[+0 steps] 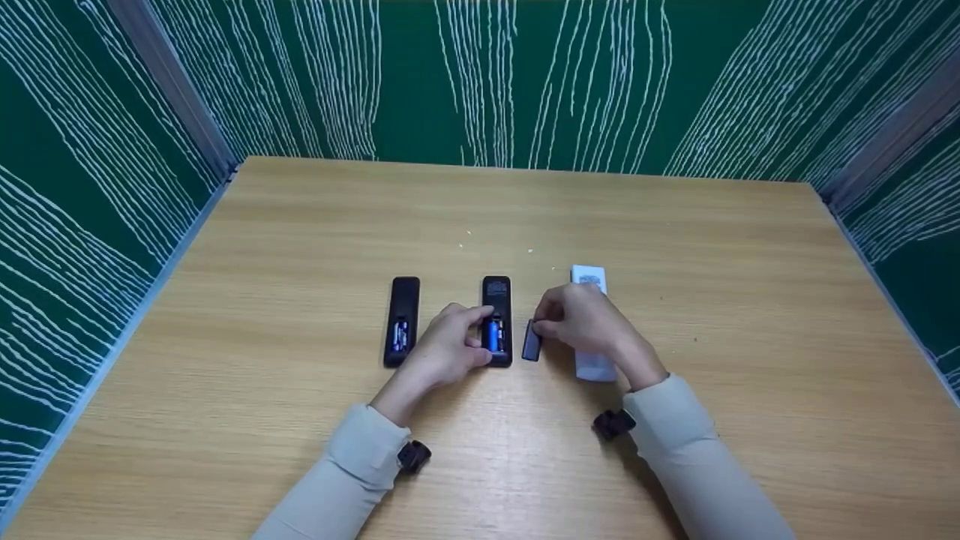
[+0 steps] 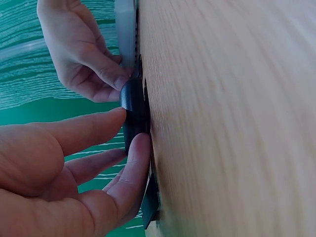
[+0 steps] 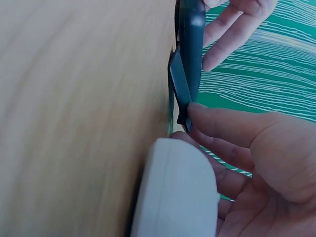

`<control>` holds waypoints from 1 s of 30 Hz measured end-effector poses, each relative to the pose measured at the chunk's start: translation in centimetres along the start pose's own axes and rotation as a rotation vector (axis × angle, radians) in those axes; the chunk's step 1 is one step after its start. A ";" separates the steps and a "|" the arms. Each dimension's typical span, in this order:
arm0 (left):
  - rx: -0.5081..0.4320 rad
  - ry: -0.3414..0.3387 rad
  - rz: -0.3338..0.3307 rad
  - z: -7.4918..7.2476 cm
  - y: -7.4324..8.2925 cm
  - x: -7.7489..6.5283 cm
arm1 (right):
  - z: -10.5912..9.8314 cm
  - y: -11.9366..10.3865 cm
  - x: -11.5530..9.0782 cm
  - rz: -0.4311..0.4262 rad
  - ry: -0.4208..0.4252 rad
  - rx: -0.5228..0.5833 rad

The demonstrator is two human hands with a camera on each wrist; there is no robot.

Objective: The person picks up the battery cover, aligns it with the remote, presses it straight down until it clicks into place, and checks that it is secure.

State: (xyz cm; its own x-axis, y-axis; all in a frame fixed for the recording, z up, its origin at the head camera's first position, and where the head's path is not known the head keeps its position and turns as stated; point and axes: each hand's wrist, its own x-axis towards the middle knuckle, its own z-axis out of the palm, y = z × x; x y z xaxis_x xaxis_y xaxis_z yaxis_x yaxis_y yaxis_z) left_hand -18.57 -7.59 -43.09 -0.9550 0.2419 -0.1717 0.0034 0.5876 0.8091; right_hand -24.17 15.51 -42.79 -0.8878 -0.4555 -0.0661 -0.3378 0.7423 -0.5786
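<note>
My left hand grips a black remote control, which lies back side up on the table. Its battery compartment is uncovered, and a blue battery shows inside beside a darker one. Just right of that remote, my right hand pinches a small black battery cover between thumb and fingers. In the right wrist view the cover stands tilted near the table, with the thumb at its end. Partly hidden under the right hand and wrist is a long white remote-like case.
Left of my left hand lies a second black remote, its compartment uncovered with batteries in it. Small white crumbs dot the wooden table farther back. Green walls with white streaks stand around the table.
</note>
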 end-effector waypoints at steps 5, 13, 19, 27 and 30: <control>-0.008 0.001 -0.004 0.0 0.0 0.0 | -0.2 0.1 0.0 -0.003 0.000 0.041; -0.010 0.005 0.005 0.0 0.0 -0.1 | -0.4 0.0 -0.1 -0.015 0.001 0.113; -0.009 0.003 -0.002 0.0 -0.1 0.0 | -0.5 0.0 0.0 -0.008 -0.007 0.155; -0.020 -0.003 -0.014 0.0 0.1 -0.1 | -0.6 -0.1 0.0 0.016 0.020 0.181; -0.023 -0.005 -0.021 0.0 0.1 -0.1 | -0.7 -0.2 0.0 0.020 0.028 0.191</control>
State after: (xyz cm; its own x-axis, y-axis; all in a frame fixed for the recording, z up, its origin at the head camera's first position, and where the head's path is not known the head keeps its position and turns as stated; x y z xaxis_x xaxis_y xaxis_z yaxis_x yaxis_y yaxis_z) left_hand -18.49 -7.50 -43.00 -0.9531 0.2336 -0.1922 -0.0241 0.5747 0.8180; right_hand -24.26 15.69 -42.10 -0.9029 -0.4258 -0.0581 -0.2569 0.6432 -0.7213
